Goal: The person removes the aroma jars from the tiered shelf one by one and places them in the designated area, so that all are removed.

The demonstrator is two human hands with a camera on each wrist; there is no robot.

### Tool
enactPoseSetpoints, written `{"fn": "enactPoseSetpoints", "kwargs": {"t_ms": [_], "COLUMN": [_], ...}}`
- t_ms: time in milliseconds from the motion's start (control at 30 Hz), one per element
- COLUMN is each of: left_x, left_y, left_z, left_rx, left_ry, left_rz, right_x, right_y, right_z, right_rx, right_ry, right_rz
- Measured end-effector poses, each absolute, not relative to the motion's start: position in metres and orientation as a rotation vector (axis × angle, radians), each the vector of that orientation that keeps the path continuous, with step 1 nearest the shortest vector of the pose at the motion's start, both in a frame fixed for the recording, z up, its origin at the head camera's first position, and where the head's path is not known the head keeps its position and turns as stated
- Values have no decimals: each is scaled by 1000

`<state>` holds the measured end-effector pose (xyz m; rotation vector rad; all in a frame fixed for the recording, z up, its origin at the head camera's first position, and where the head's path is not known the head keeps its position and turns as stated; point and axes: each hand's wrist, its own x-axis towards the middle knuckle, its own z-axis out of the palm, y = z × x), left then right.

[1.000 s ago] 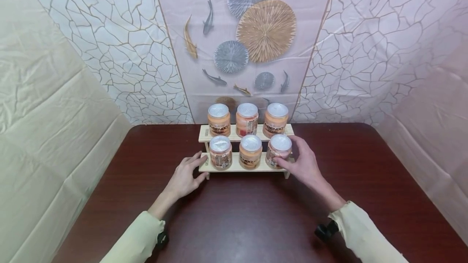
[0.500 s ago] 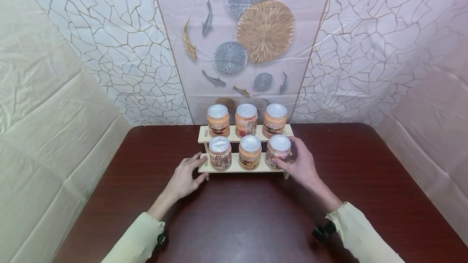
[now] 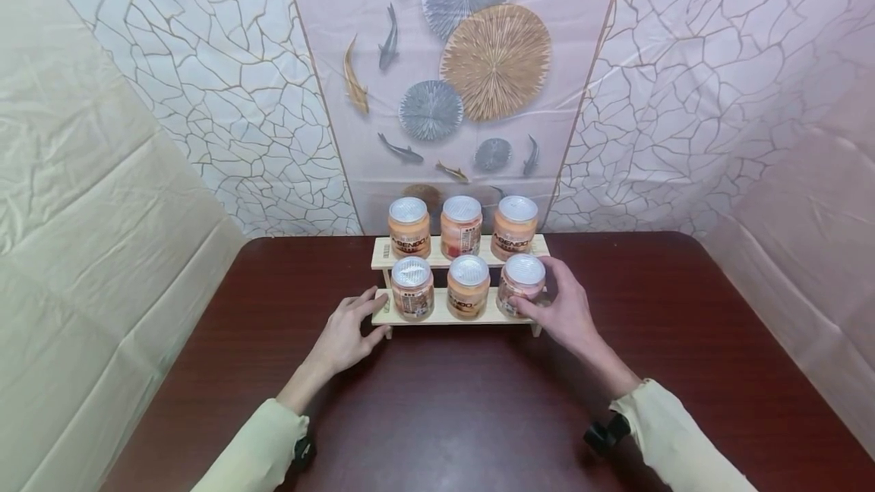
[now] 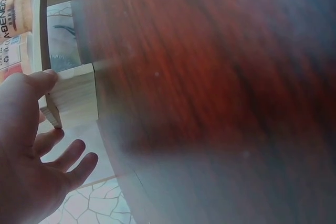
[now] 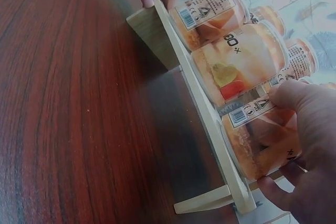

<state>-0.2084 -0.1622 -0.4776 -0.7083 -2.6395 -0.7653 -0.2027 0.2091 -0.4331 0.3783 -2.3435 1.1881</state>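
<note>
Dark worktop filled mid-frame; my right grip pinched the lower-right jar, my left grip lay spread against the rack.

A dark red-brown wooden table fills the lower middle of the head view. Behind it, at upper centre, hangs a pale backdrop panel printed with round fan shapes in grey and tan and small fish. White sheets with a cracked line pattern flank it on both sides, and a plain cream cloth covers the left edge.
</note>
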Motion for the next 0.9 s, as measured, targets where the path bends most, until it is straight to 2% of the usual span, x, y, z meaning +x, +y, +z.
{"fn": "enactPoseSetpoints", "kwargs": {"t_ms": [900], "left_x": [-209], "left_y": [-163], "left_z": [-478], "left_rx": [-702], "left_ry": [-2644], "left_rz": [-755], "right_x": [-194], "right_y": [255], "right_z": [-408], "right_rx": [279], "right_ry": [-2345], "right_rz": [1052]}}
